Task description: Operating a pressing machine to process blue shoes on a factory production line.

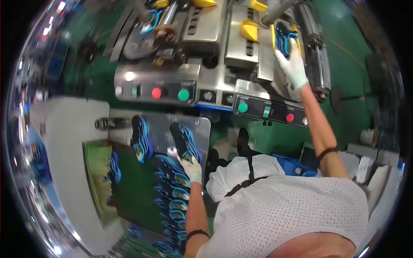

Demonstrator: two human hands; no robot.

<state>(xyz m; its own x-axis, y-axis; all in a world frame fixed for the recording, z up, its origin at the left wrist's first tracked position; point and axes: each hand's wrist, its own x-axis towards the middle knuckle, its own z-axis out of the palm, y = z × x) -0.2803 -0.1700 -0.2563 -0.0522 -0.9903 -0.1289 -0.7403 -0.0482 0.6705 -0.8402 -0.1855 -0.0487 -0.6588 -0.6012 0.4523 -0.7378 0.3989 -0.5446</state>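
Gloves [297, 75] of matte white fabric sheathe both hands. Left hand [190, 169]: fingers grip the lower end of an elongated black-and-blue shoe [183, 136] at a smooth grey metal surface [162, 131]. Right hand [292, 62]: fingers clasp a second black-and-blue shoe [281, 36] in a polished steel machine [241, 51].

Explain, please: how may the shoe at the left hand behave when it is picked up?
The black-and-blue shoe is probably somewhat floppy in its dark upper, but stiffer along the thick-looking blue edge. Its long shape suggests it would hardly roll.
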